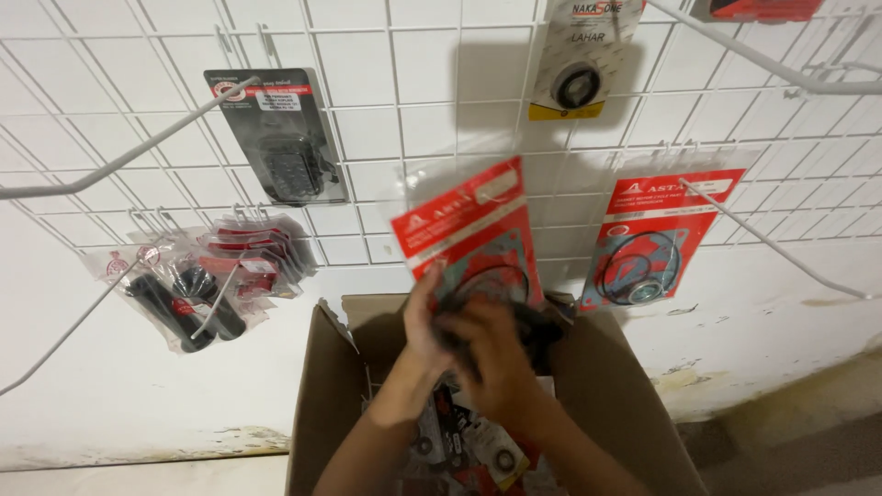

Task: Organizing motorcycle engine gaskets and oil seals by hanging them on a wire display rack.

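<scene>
Both my hands are raised above an open cardboard box point(320, 386). They hold a clear plastic packet with a red header card point(464, 230), tilted, with dark gasket rings inside. My left hand point(424, 321) grips the packet's lower left edge. My right hand point(491, 363) covers its lower part from the front. The packet is blurred, and its bottom is hidden behind my fingers.
A white wire grid panel point(386, 119) with long hooks covers the wall. On it hang a similar red packet point(648, 243), a black-carded packet point(280, 138), a yellow-edged ring packet point(579, 64) and a bunch of dark-part packets point(197, 280). More packets lie in the box.
</scene>
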